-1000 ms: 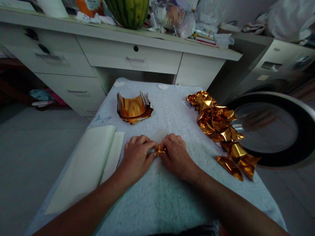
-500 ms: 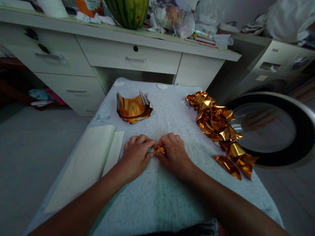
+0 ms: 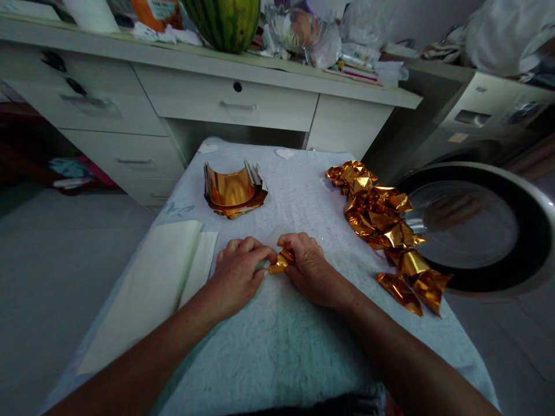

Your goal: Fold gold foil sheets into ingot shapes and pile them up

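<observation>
The left hand (image 3: 240, 263) is curled, its thumb and forefinger pinched together on the left end of a small folded piece of gold foil (image 3: 281, 261). The right hand (image 3: 310, 263) is likewise mostly closed, thumb and forefinger clamped on the foil's right end. The foil piece lies low between the two hands, at the tabletop, its surface shiny and creased. Just beyond it, the corner of a pale, smooth sheet (image 3: 274, 236) shows, the rest hidden by the hands.

Farther beyond the foil piece and to its left stands a curved stack of foil sheets (image 3: 231, 189), gold inside, with silvery ragged edges. Left of the foil piece lie flat, matte white paper sheets (image 3: 143, 289). To its right stretches a heap of crumpled gold foil shapes (image 3: 377, 214), sharp-creased and glossy. Beneath it all spreads a pale blue, nubbly cloth (image 3: 281, 346) with white heart shapes along its far edge.

On the counter well beyond the foil piece rest a striped watermelon (image 3: 223, 23) and an orange packet (image 3: 158, 11), whose print is too blurred to read. Far right is a silver washing machine (image 3: 468, 104), its round door (image 3: 472, 222) open; its small badge appears to read "Haier".
</observation>
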{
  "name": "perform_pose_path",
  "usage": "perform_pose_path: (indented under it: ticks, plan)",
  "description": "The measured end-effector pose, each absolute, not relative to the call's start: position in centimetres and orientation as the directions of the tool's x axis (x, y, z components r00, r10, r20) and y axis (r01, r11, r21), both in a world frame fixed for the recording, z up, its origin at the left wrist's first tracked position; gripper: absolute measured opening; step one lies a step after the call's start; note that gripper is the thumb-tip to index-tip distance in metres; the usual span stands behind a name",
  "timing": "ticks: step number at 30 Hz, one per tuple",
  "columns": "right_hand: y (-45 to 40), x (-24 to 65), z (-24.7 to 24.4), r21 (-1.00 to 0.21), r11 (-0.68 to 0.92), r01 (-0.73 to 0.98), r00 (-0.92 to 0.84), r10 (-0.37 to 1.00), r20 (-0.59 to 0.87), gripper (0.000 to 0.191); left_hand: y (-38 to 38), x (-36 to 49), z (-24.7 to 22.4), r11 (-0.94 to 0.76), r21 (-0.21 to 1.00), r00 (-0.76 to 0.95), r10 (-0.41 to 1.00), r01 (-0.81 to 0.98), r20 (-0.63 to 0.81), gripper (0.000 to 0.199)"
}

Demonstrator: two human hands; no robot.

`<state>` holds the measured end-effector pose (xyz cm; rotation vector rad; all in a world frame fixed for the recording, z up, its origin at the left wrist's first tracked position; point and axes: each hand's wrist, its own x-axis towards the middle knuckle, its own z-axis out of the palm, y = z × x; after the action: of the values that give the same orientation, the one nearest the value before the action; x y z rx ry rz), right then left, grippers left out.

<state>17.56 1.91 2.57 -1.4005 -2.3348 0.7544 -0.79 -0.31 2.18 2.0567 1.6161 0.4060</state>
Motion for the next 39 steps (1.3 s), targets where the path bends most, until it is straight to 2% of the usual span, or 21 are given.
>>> perform_pose_path:
  ticks: [3, 6, 10, 12, 14, 18, 23, 26, 29, 32, 34, 37, 39]
  plan:
    - [1.8, 17.8, 2.8, -0.617, 0.383, 0.688, -0.478, 0.878, 0.012, 0.048, -0.3, -0.8, 2.4, -0.176, 0.546, 0.258, 0.963, 0.819, -0.075, 0.029]
    - [1.9, 18.3, 2.4, -0.703, 0.384, 0.598, -0.475, 0.877, 0.075, 0.050, -0.3, -0.9, 2.4, -0.193, 0.544, 0.268, 0.961, 0.816, -0.062, 0.028]
    - [2.8, 19.0, 1.6, -0.814, 0.283, 0.508, -0.343, 0.933, 0.110, 0.034, -0.4, -1.0, 2.2, -0.214, 0.557, 0.285, 0.957, 0.802, -0.043, 0.027]
    - [3.4, 19.1, 1.3, -0.770, 0.291, 0.569, -0.260, 0.951, 0.167, 0.025, -0.4, -1.1, 2.2, -0.219, 0.562, 0.288, 0.957, 0.798, -0.036, 0.027]
    - [3.7, 18.9, 1.2, -0.662, 0.298, 0.688, -0.240, 0.954, 0.181, 0.024, -0.4, -1.1, 2.3, -0.217, 0.565, 0.288, 0.957, 0.796, -0.037, 0.026]
    - [3.7, 18.2, 1.3, -0.477, 0.266, 0.838, -0.240, 0.964, 0.115, 0.033, -0.5, -1.1, 2.0, -0.233, 0.563, 0.283, 0.959, 0.793, -0.001, 0.018]
    - [3.4, 17.6, 1.4, -0.446, 0.288, 0.848, -0.266, 0.957, 0.113, 0.029, -0.5, -0.7, 1.5, -0.237, 0.529, 0.253, 0.966, 0.815, 0.042, 0.010]
    - [3.6, 17.8, 1.3, -0.494, 0.297, 0.817, -0.261, 0.955, 0.141, 0.024, -0.6, -0.5, 1.4, -0.227, 0.523, 0.222, 0.972, 0.821, 0.074, 0.012]
    - [3.8, 18.1, 1.3, -0.611, 0.295, 0.735, -0.246, 0.955, 0.165, 0.019, -0.6, -0.5, 1.3, -0.210, 0.521, 0.164, 0.977, 0.827, 0.134, 0.028]
    - [3.9, 18.4, 1.2, -0.819, 0.233, 0.524, -0.281, 0.955, 0.092, 0.017, -0.6, -0.6, 0.9, -0.226, 0.535, 0.154, 0.972, 0.814, 0.177, 0.047]
    - [4.0, 18.6, 1.2, -0.918, 0.176, 0.356, -0.315, 0.947, 0.059, 0.023, -0.6, -0.6, 0.7, -0.239, 0.555, 0.159, 0.969, 0.797, 0.188, 0.056]
    - [4.1, 18.8, 1.2, -0.966, 0.140, 0.216, -0.322, 0.944, 0.065, 0.033, -0.6, -0.6, 0.7, -0.213, 0.612, 0.136, 0.976, 0.762, 0.171, 0.063]
    - [4.1, 19.0, 1.3, -0.978, 0.096, 0.187, -0.339, 0.940, 0.028, 0.026, -0.5, -0.7, 1.0, -0.168, 0.688, 0.111, 0.986, 0.706, 0.127, 0.063]
